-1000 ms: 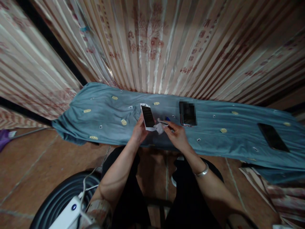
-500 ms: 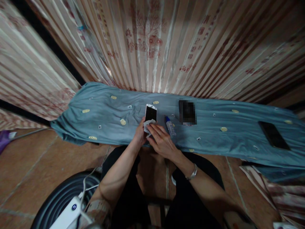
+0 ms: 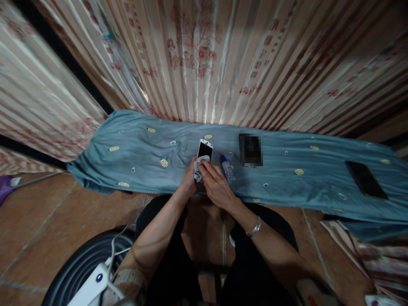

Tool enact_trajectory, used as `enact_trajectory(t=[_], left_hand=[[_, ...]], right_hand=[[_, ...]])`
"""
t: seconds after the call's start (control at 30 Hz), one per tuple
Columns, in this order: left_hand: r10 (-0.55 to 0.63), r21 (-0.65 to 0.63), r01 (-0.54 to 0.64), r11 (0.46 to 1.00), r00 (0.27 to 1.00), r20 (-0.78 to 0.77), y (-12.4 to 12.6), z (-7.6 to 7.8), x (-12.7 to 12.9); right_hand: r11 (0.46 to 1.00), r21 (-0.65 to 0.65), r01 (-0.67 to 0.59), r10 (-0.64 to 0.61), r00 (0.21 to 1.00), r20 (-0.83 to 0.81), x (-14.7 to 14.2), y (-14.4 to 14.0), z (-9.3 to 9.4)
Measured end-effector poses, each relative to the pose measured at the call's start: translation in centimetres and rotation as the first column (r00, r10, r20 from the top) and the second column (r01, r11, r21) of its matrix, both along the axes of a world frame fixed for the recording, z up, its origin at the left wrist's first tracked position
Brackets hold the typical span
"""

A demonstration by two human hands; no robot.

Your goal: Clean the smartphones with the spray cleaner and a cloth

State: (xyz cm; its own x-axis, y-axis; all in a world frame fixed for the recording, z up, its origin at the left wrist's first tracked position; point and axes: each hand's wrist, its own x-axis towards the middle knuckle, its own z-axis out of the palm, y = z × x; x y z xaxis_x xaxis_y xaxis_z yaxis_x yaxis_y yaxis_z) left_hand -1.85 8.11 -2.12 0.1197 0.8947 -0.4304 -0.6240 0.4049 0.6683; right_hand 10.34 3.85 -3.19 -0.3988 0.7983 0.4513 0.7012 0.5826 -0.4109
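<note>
My left hand (image 3: pixel 188 182) grips the lower end of a white phone (image 3: pixel 205 149) with a dark screen, above the blue-grey cloth (image 3: pixel 146 157) over the low table. My right hand (image 3: pixel 216 185) presses a small white wipe (image 3: pixel 199 164) against the phone's lower screen. A small clear bottle with a blue cap (image 3: pixel 227 167) lies on the cloth just right of my right hand.
A second phone (image 3: pixel 250 149) lies on the cloth right of the bottle, and a dark phone (image 3: pixel 366 179) lies far right. Striped curtains hang behind the table. A dark round object with a white power strip (image 3: pixel 95 280) and cable sits at the lower left on the tiled floor.
My right hand let go of the bottle, which now lies on the cloth, and brought the wipe onto the phone. The phone tilted slightly and the wipe moved up its screen.
</note>
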Motion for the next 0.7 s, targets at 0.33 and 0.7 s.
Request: enact_trajectory(t=[0.33,0.7], left_hand=[[-0.09,0.141,0.088,0.986,0.996,0.005,-0.9,-1.1,1.0],[-0.146,0.26,0.142,0.955,0.989,-0.005,-1.9,-0.8,1.4]], right_hand=[[0.991,-0.018,0.132,-0.132,0.991,-0.015,1.3,1.4,0.7],[0.98,0.0,0.199,-0.199,0.978,-0.056,2.7,2.9,0.1]])
